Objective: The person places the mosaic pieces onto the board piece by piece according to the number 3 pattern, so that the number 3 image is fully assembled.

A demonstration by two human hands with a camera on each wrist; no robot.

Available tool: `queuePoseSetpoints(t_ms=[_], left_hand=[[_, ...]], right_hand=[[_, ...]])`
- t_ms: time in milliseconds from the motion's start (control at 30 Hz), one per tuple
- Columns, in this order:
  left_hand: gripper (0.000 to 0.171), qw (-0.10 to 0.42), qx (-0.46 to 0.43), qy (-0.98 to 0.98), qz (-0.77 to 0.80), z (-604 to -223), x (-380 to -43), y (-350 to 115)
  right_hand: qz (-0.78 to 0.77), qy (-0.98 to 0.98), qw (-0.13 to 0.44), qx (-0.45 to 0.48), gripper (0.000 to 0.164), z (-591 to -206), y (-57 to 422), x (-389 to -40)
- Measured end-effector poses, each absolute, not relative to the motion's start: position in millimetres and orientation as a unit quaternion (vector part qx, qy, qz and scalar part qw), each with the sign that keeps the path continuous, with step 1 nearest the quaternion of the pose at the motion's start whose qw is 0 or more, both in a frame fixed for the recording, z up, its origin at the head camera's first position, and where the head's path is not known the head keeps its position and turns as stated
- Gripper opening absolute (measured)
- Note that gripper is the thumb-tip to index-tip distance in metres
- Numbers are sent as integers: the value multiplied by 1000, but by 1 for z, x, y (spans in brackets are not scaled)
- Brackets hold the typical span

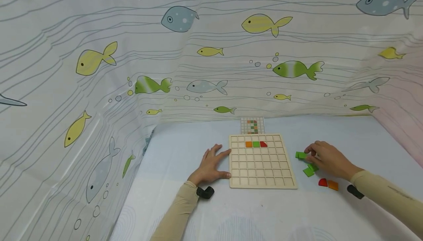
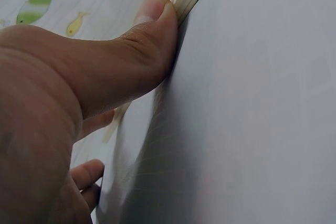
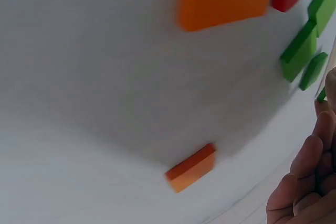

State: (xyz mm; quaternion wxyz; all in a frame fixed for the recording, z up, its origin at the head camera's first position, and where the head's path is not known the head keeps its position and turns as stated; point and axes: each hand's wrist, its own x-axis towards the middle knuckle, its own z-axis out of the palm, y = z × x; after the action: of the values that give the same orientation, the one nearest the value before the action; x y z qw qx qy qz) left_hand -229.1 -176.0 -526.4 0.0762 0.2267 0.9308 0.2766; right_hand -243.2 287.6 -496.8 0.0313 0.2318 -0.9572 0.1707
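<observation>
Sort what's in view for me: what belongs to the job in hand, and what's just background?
Likely part of the job:
wooden grid board
pattern card beyond it
orange, green and red tiles on the board
loose green tiles, red tile and orange tiles

Just background:
fish-print sheet
table cover
black wrist cameras

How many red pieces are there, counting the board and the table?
2: the first red piece sits on the board, the second red piece on the table beside an orange piece. The right hand may hide others.
</observation>
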Motion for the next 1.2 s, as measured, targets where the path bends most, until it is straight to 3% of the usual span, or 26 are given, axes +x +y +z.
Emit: queuePoseSetpoints(t_ms=[1200], left_hand=[[92, 78, 222, 934, 269, -527, -229, -175]], right_hand=[[233, -940, -27, 249, 19, -500, 192, -287]])
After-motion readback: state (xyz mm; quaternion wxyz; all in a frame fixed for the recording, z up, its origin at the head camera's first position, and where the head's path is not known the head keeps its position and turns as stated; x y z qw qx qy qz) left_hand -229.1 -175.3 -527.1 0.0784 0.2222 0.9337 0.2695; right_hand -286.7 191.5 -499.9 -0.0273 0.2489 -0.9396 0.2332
